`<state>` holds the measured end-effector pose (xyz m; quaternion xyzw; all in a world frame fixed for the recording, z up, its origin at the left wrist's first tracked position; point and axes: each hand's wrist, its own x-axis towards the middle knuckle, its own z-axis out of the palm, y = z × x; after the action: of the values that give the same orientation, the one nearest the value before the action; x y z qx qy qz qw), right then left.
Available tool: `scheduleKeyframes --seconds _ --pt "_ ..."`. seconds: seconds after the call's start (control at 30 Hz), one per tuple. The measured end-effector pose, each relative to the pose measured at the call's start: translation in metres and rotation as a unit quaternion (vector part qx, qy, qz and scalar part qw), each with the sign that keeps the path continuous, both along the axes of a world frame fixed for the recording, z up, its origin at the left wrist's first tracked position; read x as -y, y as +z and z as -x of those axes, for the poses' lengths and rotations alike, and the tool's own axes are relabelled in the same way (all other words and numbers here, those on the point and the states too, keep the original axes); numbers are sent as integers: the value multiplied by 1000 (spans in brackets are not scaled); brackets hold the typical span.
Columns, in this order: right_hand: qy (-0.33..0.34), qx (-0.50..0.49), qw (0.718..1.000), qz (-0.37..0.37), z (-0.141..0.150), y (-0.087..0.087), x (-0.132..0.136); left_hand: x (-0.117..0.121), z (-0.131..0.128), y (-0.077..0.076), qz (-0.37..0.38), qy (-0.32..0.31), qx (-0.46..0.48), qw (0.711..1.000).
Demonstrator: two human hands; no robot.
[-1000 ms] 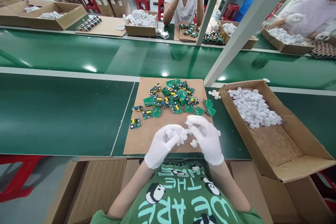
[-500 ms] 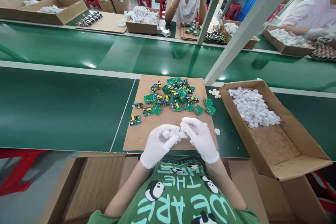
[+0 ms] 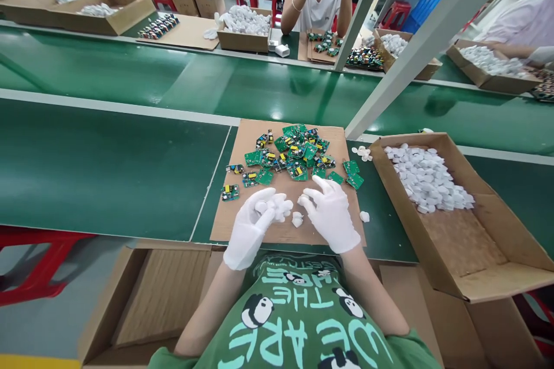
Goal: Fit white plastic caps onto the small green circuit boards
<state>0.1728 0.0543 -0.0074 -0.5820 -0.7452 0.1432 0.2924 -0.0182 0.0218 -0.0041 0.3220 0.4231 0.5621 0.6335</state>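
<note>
My left hand (image 3: 251,228), in a white glove, is curled around a small heap of white plastic pieces (image 3: 277,207). To its right, my right hand (image 3: 331,213), also gloved, hovers low over the cardboard sheet (image 3: 277,235) with thumb and fingertips drawn together. Whatever lies at those fingertips is too small and too white against the glove to make out. One loose white piece (image 3: 297,219) rests on the cardboard between the hands. Beyond them, a pile of green circuit boards (image 3: 298,153) with yellow and black components is spread over the sheet.
At the right, an open cardboard box (image 3: 476,242) holds many white plastic pieces. Small white parts (image 3: 362,153) and a single piece (image 3: 364,217) lie beside it. A slanted metal post (image 3: 389,75) rises behind. Across the green conveyor belt (image 3: 194,83), people sit among boxes.
My hands have drawn apart, the left one moving left with its pieces. A white piece now shows on the cardboard between them. The whole view has shifted slightly.
</note>
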Motion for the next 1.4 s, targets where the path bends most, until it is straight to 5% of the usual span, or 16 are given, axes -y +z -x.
scheduleKeyframes --seconds 0.2,0.37,0.5,0.6,0.73,0.9,1.07,1.27,1.4 --pt "103 -202 970 85 13 24 18 0 -6 2 -45 1 -182 982" --pt "35 -333 932 138 18 25 21 1 -11 6 -55 -20 -188 980" --pt "-38 -399 913 76 13 27 23 1 -13 2 -34 -11 -93 995" --pt "-53 -399 915 1 9 30 25 1 -15 -1 -13 11 -31 999" --pt "59 -293 954 -18 11 28 28 1 -17 0 -43 -2 -118 992" --pt "32 -333 939 84 9 21 27 0 -17 7 -121 2 -221 968" --pt "145 -267 938 165 0 22 19 1 -17 7 -173 10 -260 950" --pt "87 -329 924 176 11 20 21 -1 -17 4 -188 43 -241 951" --pt "39 -372 912 170 10 26 17 -3 -15 6 -100 51 -155 982"
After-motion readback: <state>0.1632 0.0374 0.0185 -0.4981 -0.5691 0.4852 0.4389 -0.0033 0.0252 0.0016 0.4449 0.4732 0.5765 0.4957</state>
